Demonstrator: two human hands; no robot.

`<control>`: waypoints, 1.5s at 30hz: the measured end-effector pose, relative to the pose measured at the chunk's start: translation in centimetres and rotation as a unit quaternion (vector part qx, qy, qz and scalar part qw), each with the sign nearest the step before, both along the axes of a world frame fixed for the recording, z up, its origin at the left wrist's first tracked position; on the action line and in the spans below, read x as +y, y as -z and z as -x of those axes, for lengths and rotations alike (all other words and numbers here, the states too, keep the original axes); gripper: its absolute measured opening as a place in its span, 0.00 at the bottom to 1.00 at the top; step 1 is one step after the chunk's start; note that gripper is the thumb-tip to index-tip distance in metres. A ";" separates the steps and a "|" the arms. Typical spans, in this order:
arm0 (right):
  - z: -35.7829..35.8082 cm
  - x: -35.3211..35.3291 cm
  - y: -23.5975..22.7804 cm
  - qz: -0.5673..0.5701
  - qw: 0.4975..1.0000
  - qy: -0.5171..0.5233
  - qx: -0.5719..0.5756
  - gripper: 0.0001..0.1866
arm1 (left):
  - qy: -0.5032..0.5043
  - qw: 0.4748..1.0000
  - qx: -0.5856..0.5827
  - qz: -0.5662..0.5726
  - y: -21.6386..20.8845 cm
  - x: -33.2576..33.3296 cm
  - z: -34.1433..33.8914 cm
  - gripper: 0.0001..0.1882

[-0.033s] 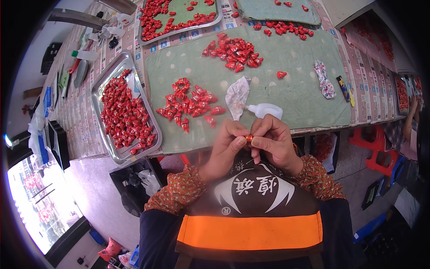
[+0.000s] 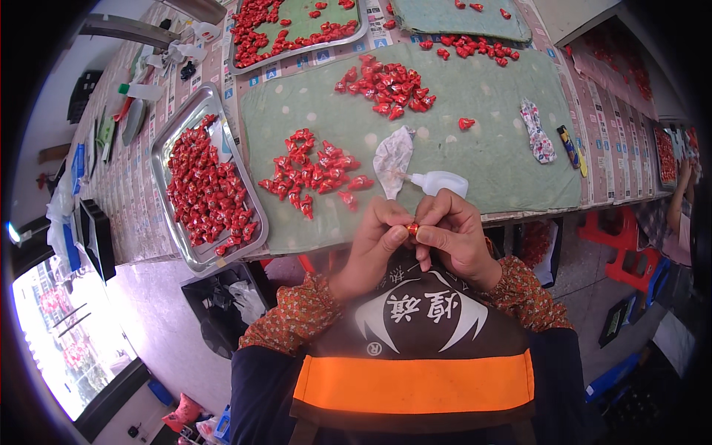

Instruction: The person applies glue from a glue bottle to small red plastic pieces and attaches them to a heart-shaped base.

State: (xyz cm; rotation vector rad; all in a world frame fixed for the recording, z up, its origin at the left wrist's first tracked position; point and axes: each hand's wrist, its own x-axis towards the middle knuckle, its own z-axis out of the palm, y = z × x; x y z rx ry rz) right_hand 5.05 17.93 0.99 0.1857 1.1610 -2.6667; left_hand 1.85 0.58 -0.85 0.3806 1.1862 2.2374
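Note:
Between the fingertips of both hands is a small shiny red piece with gold on it [image 2: 413, 230], held in front of my apron at the table's near edge. My left hand [image 2: 374, 241] pinches it from one side and my right hand [image 2: 456, 233] from the other. Just beyond my hands, a white squeeze bottle [image 2: 443, 183] lies on its side, its thin tip touching or close to a crumpled white cloth [image 2: 393, 159]. Loose red glossy pieces [image 2: 317, 172] lie to the left of the cloth, and a further heap [image 2: 386, 85] sits behind it.
A metal tray [image 2: 256, 215] full of red pieces stands at the left; another tray [image 2: 297, 55] is at the back. On the green mat [image 2: 489, 96] lie a patterned cloth bundle [image 2: 537, 132] and a dark marker-like tube [image 2: 569, 146]. Red stools [image 2: 634, 263] stand beyond the table at right.

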 end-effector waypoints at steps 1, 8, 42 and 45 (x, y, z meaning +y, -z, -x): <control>0.0 0.0 0.0 0.000 1.000 0.000 0.000 0.06 | 0.000 1.000 0.000 0.000 0.1 0.0 0.0 0.07; 0.0 -0.1 0.0 0.008 1.000 -0.001 0.003 0.06 | 0.003 1.000 -0.013 -0.020 -1.0 0.3 0.0 0.06; 0.3 1.5 -1.4 -0.289 0.952 0.093 0.046 0.05 | -0.205 0.640 0.382 0.635 -3.3 -4.7 11.2 0.10; 0.8 2.5 -1.7 -0.585 0.758 0.136 0.255 0.08 | -0.176 0.705 0.396 0.561 -4.6 -2.0 11.3 0.10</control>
